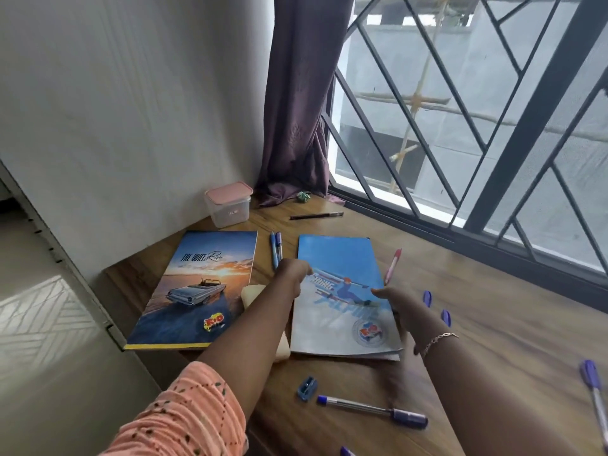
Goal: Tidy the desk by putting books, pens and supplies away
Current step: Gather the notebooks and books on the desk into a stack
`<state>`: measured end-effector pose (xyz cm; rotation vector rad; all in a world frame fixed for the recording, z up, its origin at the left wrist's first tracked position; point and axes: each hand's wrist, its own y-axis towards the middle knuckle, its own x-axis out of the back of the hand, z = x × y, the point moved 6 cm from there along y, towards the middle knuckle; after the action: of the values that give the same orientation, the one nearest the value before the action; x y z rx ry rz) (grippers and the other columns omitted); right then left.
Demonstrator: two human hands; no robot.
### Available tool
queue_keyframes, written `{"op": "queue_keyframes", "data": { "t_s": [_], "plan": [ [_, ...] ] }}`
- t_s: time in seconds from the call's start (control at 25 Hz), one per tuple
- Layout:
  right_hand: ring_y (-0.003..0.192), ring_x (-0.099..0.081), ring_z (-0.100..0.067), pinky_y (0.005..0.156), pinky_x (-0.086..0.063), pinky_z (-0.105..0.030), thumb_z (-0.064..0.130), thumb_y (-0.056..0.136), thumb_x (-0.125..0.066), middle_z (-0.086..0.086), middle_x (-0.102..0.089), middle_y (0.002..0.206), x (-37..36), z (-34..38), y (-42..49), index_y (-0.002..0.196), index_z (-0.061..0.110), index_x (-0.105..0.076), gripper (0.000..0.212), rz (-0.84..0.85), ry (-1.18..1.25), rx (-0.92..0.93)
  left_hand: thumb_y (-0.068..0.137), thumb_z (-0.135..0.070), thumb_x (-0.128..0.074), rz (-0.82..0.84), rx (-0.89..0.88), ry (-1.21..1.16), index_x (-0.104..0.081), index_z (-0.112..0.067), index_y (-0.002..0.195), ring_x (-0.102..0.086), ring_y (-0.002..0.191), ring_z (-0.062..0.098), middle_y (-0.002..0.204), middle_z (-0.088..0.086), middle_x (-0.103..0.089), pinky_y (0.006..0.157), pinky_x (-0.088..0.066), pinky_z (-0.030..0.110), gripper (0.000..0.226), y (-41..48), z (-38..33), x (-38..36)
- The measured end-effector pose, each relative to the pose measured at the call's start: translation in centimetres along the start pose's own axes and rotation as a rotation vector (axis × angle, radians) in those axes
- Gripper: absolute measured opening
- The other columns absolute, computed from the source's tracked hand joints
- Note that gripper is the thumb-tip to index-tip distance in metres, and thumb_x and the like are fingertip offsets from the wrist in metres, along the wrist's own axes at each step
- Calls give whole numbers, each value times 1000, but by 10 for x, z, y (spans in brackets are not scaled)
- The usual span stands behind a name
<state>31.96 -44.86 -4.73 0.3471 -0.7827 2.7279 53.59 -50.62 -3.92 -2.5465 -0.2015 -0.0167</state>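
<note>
Gripping the notebook (342,291) at its side edges, left hand (292,274) and right hand (399,302) fingers curl closed on it — light, likely floppy.

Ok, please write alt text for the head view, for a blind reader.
A person's left hand and right hand are at the side edges of a blue skiing notebook on a wooden desk. A car notebook lies to its left, with pens, a sharpener and a lidded box around.
</note>
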Motion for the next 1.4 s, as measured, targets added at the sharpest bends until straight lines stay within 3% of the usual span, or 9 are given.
{"op": "queue_keyframes", "data": {
  "t_s": [0.12, 0.2, 0.32, 0.48, 0.72, 0.92, 1.08, 1.2, 1.4],
  "plan": [
    [54, -41, -17, 56, -34, -28, -1, 82, -63, -6, -46, 61, 8, 6, -5, 69, 0, -50, 18, -38, 35, -31, 84, 11, -47, 11, -46, 13, -43, -4, 69, -50, 65, 21, 69, 11, -48, 63, -42, 27, 22, -3, -9, -3],
    [48, -33, -17, 48, -28, -28, 1, 82, -64, -4, -36, 56, 11, 9, -9, 64, 4, -43, 28, -32, 11, -63, 86, 11, -41, 75, -107, 44, -46, -7, 78, -43, 58, 18, 72, 13, -48, 59, -37, 25, 20, -9, -18, -11],
    [45, -49, -20, 39, -40, -22, 13, 85, -60, -8, -49, 63, 8, 18, -24, 76, 4, -52, 14, 58, 128, -90, 87, 15, -35, 205, -194, -12, -47, -11, 99, -47, 61, 19, 73, 10, -50, 57, -37, 25, 31, -23, -37, -12],
    [70, -60, -24, 58, -53, -31, 8, 91, -51, -10, -62, 86, -11, 52, -47, 101, 9, -54, 11, 204, 320, 31, 82, 20, -41, 274, -385, -50, -52, -12, 86, -55, 69, 24, 80, 13, -57, 63, -46, 31, 33, -43, -73, 23],
    [76, -61, -29, 77, -51, -46, 1, 90, -50, -12, -63, 90, -97, 87, -74, 111, 11, -52, 23, 204, 345, 106, 84, 11, -52, 165, -423, 55, -55, -8, 102, -57, 67, 19, 82, 9, -61, 64, -48, 29, 26, -28, -84, 121],
    [60, -62, -18, 51, -55, -26, 0, 89, -53, -13, -65, 90, -191, 89, -73, 113, 2, -52, 24, 225, 128, 102, 83, 0, -62, 36, -292, 288, -55, 1, 110, -63, 94, 34, 105, 23, -64, 84, -51, 42, 28, 14, -51, 212],
    [80, -64, -27, 78, -56, -43, 4, 81, -66, -20, -64, 104, -238, 83, -55, 94, 3, -58, 15, 151, -180, 128, 87, -13, -62, -72, -235, 650, -53, 1, 117, -59, 109, 31, 120, 22, -60, 90, -47, 35, 34, 34, -29, 255],
    [91, -58, -22, 78, -50, -32, 16, 79, -70, -9, -59, 100, -248, 89, -54, 97, 8, -56, 24, 61, -566, 166, 89, -19, -60, -91, -242, 840, -54, -1, 119, -55, 116, 31, 127, 20, -56, 95, -46, 36, 36, 43, -25, 262],
    [82, -47, -18, 66, -37, -26, 30, 78, -71, -9, -56, 90, -256, 103, -56, 113, 4, -54, 47, -12, -858, 167, 86, -10, -62, -80, -191, 497, -52, 5, 112, -60, 106, 34, 117, 24, -60, 93, -49, 45, 32, 58, -22, 263]
  ]
}}
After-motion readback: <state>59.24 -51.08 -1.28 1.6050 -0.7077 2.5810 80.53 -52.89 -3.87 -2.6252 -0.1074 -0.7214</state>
